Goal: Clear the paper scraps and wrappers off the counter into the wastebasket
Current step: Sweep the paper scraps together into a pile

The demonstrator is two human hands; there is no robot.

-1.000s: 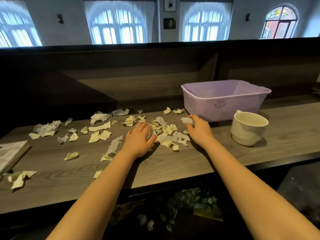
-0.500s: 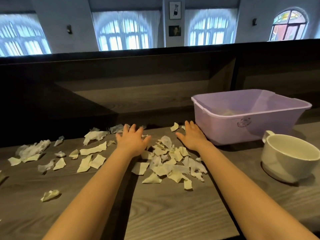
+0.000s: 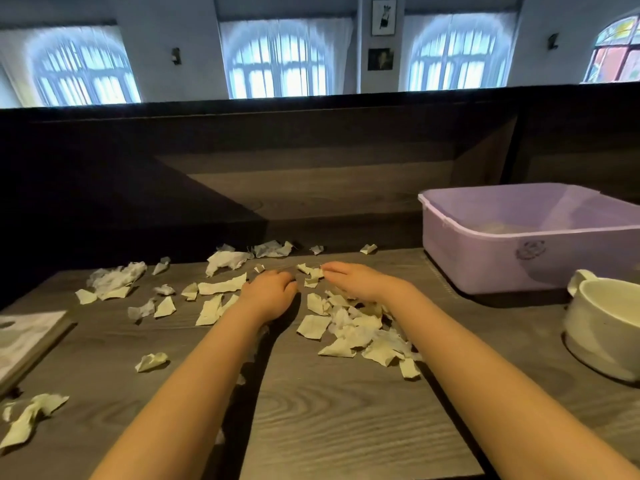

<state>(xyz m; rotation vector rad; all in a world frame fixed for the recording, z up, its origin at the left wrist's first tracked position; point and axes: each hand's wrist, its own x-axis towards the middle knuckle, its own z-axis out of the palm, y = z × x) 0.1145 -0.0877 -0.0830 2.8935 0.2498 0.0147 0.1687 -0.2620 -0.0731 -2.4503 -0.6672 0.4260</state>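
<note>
Where the wood-grain bench (image 3: pixel 346 427) carries well over twenty paper scraps (image 3: pixel 349 336), strewn left to middle, one lavender wastebasket (image 3: pixel 485 268) and one white mug (image 3: pixel 602 341) stand right. The left grip (image 3: pixel 270 292) curls downward, contents untellable. The right grip (image 3: pixel 356 282) lies released, fingertips touching scraps. Four arched windows (image 3: pixel 277 64) line the wall behind.

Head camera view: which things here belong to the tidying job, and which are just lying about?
Job: torn cream paper scraps; lilac plastic tub; left hand; right hand.
Lying about: white ceramic mug; pale flat board at the left edge.
</note>
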